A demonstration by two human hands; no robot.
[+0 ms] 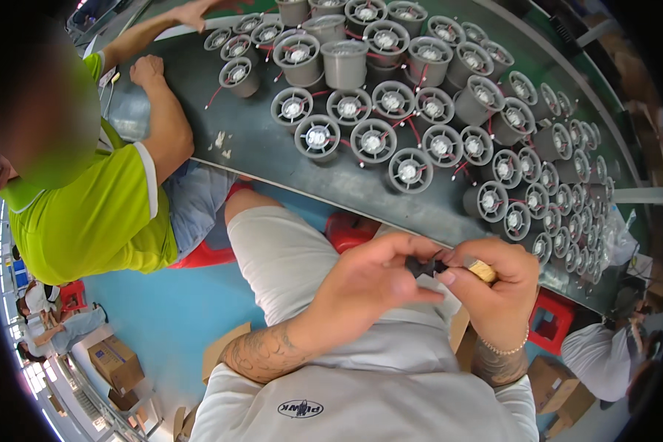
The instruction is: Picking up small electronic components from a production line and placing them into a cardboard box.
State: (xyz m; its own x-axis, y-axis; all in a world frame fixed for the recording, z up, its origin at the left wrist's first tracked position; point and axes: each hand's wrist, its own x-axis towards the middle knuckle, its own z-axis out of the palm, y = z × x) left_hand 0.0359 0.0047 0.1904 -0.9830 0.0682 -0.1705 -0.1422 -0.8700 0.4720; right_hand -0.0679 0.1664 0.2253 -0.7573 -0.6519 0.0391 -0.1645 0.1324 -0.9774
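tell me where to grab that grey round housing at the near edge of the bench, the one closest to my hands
Take the grey housing by its smooth outer wall, coming down from above with fingers on opposite sides. It sits open face up, with a pale disc and red wires inside, so avoid the middle. Its near side faces the bench edge and looks free; neighbours crowd the far side.

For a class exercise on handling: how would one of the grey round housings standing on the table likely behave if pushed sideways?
The grey round housing looks squat and wide-based, so it would probably slide rather than tip. Its red wires might snag on close-packed neighbours. Tipped onto its side, the cylindrical wall could well roll.
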